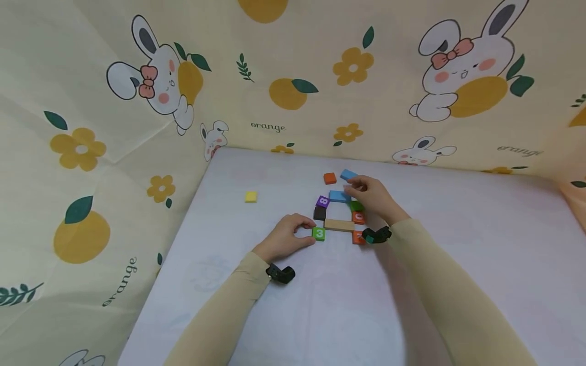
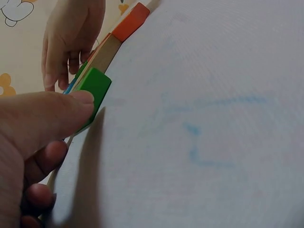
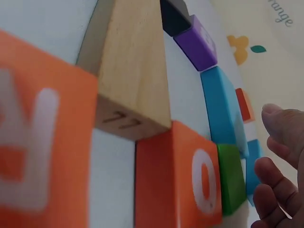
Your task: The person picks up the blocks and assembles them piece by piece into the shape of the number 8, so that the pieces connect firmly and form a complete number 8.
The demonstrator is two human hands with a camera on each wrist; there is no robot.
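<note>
My left hand (image 1: 287, 237) pinches a green block (image 1: 318, 234) marked 3 by its left edge; in the left wrist view the thumb (image 2: 78, 102) lies against its side, the index fingertip being hidden. My right hand (image 1: 373, 195) hovers over the far right of the arrangement, thumb and fingers apart with nothing between them. Close beneath it are a long blue block (image 1: 339, 196) and another green block (image 3: 231, 178). A ring of blocks continues with a purple block (image 1: 322, 202), a black block (image 1: 320, 213), a plain wooden bar (image 1: 339, 225) and an orange block (image 1: 358, 218).
Another orange block (image 1: 358, 237) stands at the near right end, partly behind the right wrist camera. Beyond the ring lie a loose orange block (image 1: 329, 178) and a second blue block (image 1: 348, 174). A yellow block (image 1: 251, 197) sits apart on the left of the white tabletop (image 1: 316, 305).
</note>
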